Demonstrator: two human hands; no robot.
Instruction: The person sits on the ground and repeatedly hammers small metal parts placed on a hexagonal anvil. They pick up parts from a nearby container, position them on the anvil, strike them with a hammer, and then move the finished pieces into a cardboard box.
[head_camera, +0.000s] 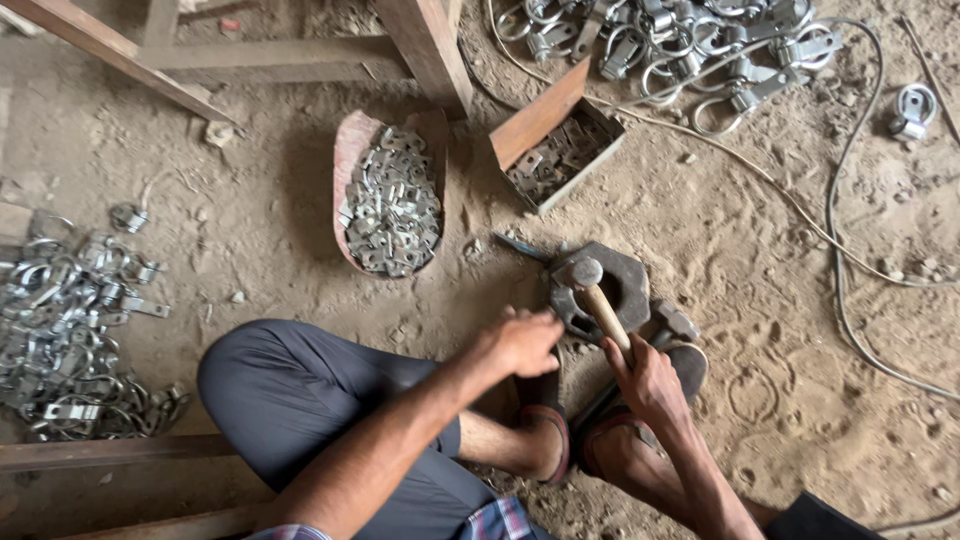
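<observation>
On dirt floor (250, 220), right hand (645, 380) grips hammer (598, 300), head resting on anvil block (600, 290). Left hand (520, 342) curled shut beside block, steadying small workpiece, unseen. Tray of brackets (392, 200) ahead, within reach.

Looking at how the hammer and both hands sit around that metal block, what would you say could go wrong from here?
1. The left hand rests right at the edge of the hexagonal metal block, close under the hammer; a glancing blow might catch the fingers.
2. The sandalled feet lie just below the block, so a slipped piece could hit them.
</observation>
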